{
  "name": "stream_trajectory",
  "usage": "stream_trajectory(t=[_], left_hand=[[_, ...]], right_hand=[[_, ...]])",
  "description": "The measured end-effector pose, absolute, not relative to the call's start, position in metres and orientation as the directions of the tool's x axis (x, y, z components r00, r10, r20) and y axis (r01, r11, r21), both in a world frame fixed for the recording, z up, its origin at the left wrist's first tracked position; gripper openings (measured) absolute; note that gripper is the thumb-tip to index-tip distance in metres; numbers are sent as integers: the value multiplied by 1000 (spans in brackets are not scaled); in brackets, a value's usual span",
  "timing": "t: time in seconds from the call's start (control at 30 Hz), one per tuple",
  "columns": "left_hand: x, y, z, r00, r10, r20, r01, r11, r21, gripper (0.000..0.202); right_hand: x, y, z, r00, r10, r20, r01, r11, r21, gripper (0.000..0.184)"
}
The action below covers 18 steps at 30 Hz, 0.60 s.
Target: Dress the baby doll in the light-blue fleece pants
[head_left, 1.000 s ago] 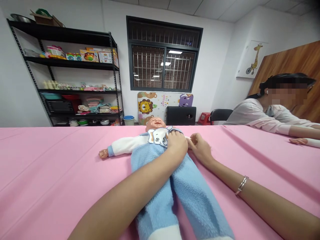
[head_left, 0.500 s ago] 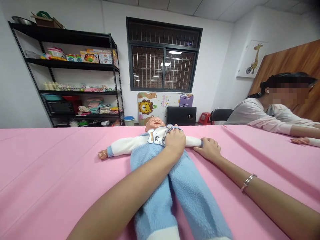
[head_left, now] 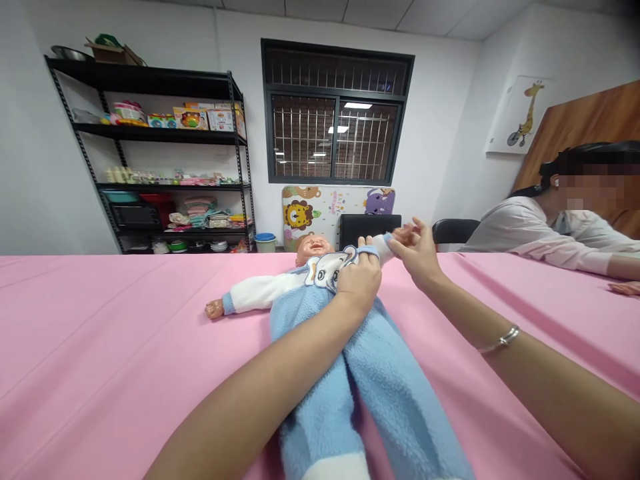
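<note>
A baby doll [head_left: 314,247] lies on its back on the pink-covered table, its head toward the far edge. It wears light blue fleece overalls [head_left: 320,387] with an animal face on the bib, over white sleeves with blue cuffs. My left hand [head_left: 359,280] is at the chest, its fingers closed around the blue edge of the overalls by the shoulder. At the wrist of the doll's raised arm [head_left: 384,248], my right hand [head_left: 419,257] has its thumb at the cuff and its fingers around the small hand. The doll's other arm [head_left: 257,295] lies stretched out on the cloth.
Pink cloth [head_left: 115,347] covers the table. At the right a co-worker [head_left: 530,220] leans on it beside another small doll hand [head_left: 625,288]. Beyond the table are a black shelf rack [head_left: 165,133], a black chair [head_left: 455,231] and a lidded bucket [head_left: 265,241].
My right hand has lifted the doll's arm off the table, bending it upward. My left hand's fingers have hooked the overalls' blue edge up. The view has shifted slightly left.
</note>
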<state>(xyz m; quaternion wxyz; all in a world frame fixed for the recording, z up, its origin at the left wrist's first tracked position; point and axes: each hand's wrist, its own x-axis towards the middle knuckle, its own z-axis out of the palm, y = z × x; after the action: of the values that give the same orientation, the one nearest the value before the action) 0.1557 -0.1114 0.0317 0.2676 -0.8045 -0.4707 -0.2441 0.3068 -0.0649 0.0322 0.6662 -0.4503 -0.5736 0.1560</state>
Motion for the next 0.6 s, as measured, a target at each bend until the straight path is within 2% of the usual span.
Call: stream_trajectory(t=[0.1, 0.2, 0.3, 0.47, 0.6], left_hand=[[157, -110, 32, 411, 589, 696, 898, -394, -196, 49], [158, -108, 33, 415, 530, 739, 889, -408, -207, 53], [158, -109, 33, 433, 520, 736, 879, -427, -215, 56], [157, -115, 33, 416, 576, 704, 892, -407, -194, 58], [157, -120, 38, 425, 678, 600, 902, -371, -220, 44]], right_hand=[[282, -65, 45, 175, 818, 548, 60, 547, -835, 70], [268, -75, 47, -39, 889, 456, -10, 456, -890, 54], [270, -85, 45, -173, 929, 327, -25, 328, -944, 46], [286, -89, 47, -213, 962, 172, 44, 185, -982, 38], [292, -91, 56, -107, 986, 131, 66, 139, -988, 44]])
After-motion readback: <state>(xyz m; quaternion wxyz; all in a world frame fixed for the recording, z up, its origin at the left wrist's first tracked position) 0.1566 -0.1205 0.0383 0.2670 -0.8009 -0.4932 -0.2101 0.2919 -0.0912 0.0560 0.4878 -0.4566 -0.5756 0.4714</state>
